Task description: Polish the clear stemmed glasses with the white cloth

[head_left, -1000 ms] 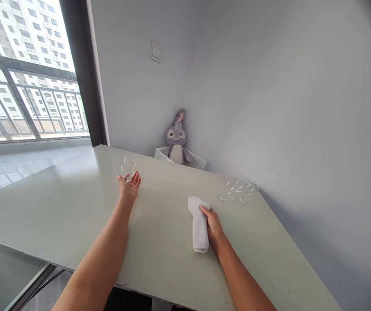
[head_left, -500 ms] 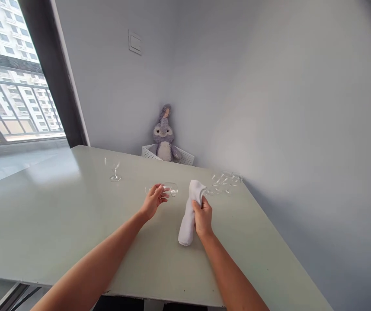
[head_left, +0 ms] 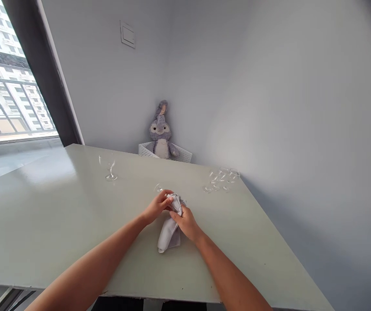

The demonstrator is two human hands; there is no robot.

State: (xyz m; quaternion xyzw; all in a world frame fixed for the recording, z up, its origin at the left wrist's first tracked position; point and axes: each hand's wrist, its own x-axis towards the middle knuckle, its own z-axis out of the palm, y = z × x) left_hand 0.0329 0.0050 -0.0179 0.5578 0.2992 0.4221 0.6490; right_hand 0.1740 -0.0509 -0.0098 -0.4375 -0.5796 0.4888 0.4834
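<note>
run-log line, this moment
left hand: holding clear stemmed glass, bowl hidden | right hand: holding folded white cloth | upright: single clear glass left, clustered clear glasses right

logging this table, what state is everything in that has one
Held stemmed glass: tilted, foot showing, rest hidden
White cloth: bunched at the top, lower end loosely folded
Left hand: closed on that glass
Right hand: gripping the cloth
Left stemmed glass: upright, standing apart
Right stemmed glasses: upright, grouped
Plush rabbit: sitting in the white basket
Wall switch: on or off, cannot tell
</note>
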